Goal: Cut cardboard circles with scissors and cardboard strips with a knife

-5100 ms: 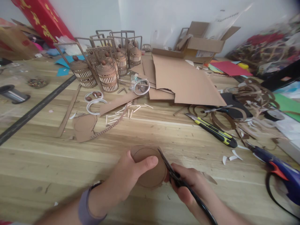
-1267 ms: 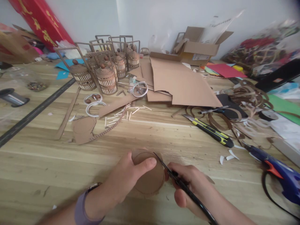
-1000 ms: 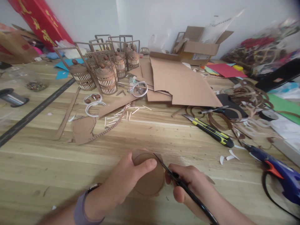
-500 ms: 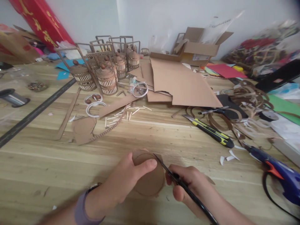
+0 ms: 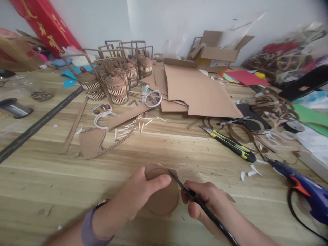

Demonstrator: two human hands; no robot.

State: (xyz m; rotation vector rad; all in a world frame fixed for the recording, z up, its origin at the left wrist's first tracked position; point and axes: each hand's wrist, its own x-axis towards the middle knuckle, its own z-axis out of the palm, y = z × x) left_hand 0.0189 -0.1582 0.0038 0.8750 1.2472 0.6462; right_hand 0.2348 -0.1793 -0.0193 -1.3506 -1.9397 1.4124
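My left hand point(image 5: 143, 186) is closed on a piece of brown cardboard point(image 5: 164, 200), thumb on top and the other fingers underneath or hidden. A round outline is drawn on the cardboard, and its right and lower edge is cut to a curve. My right hand point(image 5: 205, 198) grips black scissors point(image 5: 212, 217); the blades lie at the cardboard's upper right edge, close to my left thumb. Part of the scissors' handle is hidden by my fingers. A small cardboard scrap point(image 5: 230, 197) shows beside my right hand.
A yellow-black utility knife point(image 5: 230, 145) and a blue glue gun point(image 5: 302, 191) lie at the right. Farther back are cardboard sheets point(image 5: 202, 90), lantern-like models point(image 5: 116, 89), white rings point(image 5: 105, 120), short sticks point(image 5: 124, 131) and a cardboard offcut point(image 5: 91, 141). A dark strip point(image 5: 41, 123) crosses the left.
Almost nothing differs. Both hands, the scissors and the cardboard keep nearly the same place, with only a very slight shift of the view.
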